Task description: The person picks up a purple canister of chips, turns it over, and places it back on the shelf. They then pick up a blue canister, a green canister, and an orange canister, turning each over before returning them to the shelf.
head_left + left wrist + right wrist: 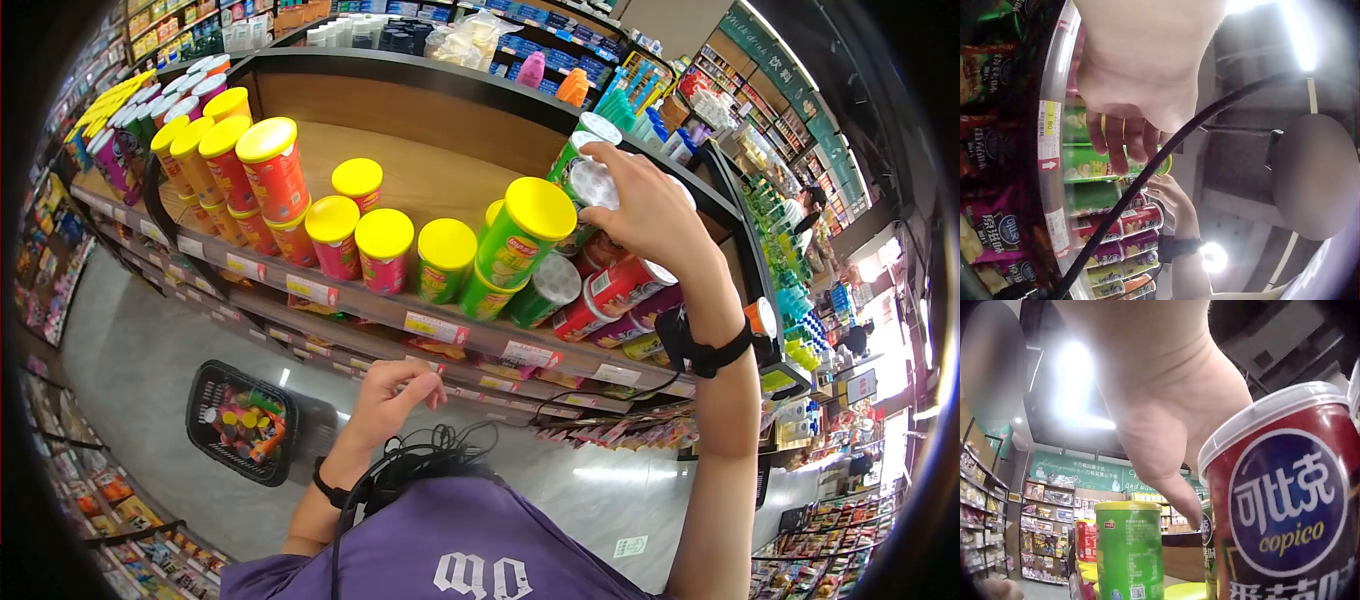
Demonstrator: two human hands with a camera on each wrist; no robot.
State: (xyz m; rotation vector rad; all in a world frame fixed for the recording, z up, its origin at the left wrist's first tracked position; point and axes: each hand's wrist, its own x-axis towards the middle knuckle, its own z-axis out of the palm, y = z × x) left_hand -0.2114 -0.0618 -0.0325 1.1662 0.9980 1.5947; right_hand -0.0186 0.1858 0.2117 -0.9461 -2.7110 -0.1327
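My right hand [650, 205] reaches over the shelf, thumb and fingers on either side of a chip canister [590, 184] with a clear whitish lid. In the right wrist view the thumb meets a dark green canister [1209, 544], mostly hidden behind a red copico canister [1291, 500]. Left of this hand, a green Lay's canister [515, 245] with a yellow lid stands on another green one. My left hand [390, 395] hangs in front of the shelf edge, fingers loosely curled, holding nothing. In the left wrist view its fingers [1116, 140] overlap the green canisters.
Yellow-lidded canisters [385, 255] line the shelf front, stacked double at the left. Red and purple canisters [625, 285] stand below my right forearm. A black basket [200, 440] with colourful goods sits on the floor. Price tags [435, 327] run along the shelf edge.
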